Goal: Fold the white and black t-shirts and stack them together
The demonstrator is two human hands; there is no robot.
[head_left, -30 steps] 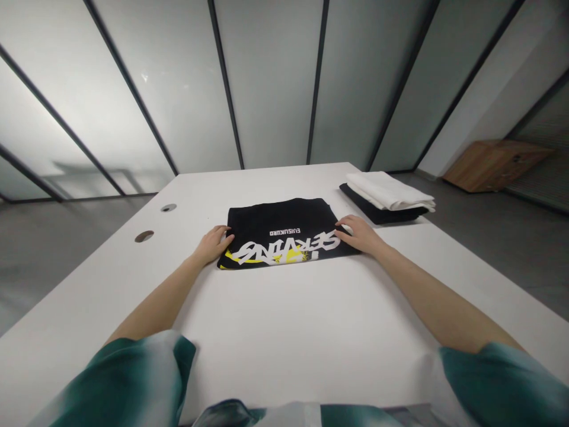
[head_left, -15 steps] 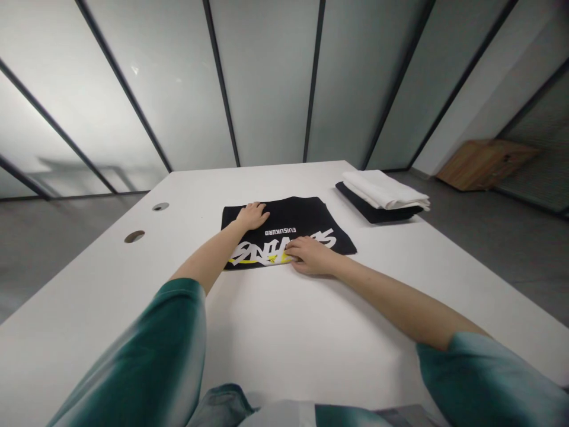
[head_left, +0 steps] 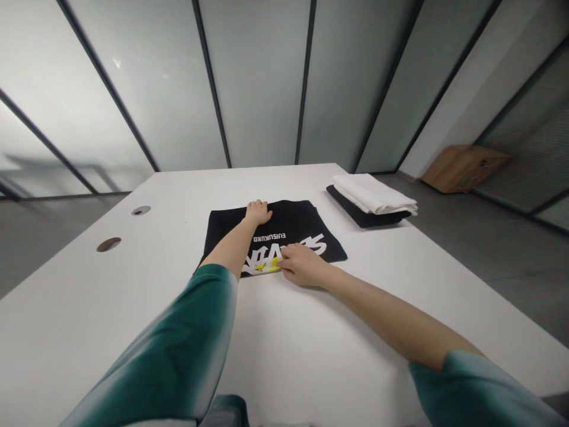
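Note:
A black folded garment (head_left: 297,216) with white lettering and a yellow print lies flat on the white table (head_left: 146,308). My left hand (head_left: 258,212) rests on its upper part near the far edge, fingers spread on the cloth. At the near edge, my right hand (head_left: 303,264) has its fingers bent and pressed together on the cloth, over the printed letters. The fingertips' hold on the edge is partly hidden by the hand. My left forearm covers part of the garment's left side.
At the table's right side sits a stack with folded white cloth (head_left: 371,193) on top of folded black cloth (head_left: 362,216). Two round holes (head_left: 109,244) pierce the table at left. Frosted panels stand behind; a wooden cabinet (head_left: 462,168) is on the floor at right.
My left hand has slid to the right along the far part of the garment. My right hand stays at the near edge. The whole view has shifted slightly.

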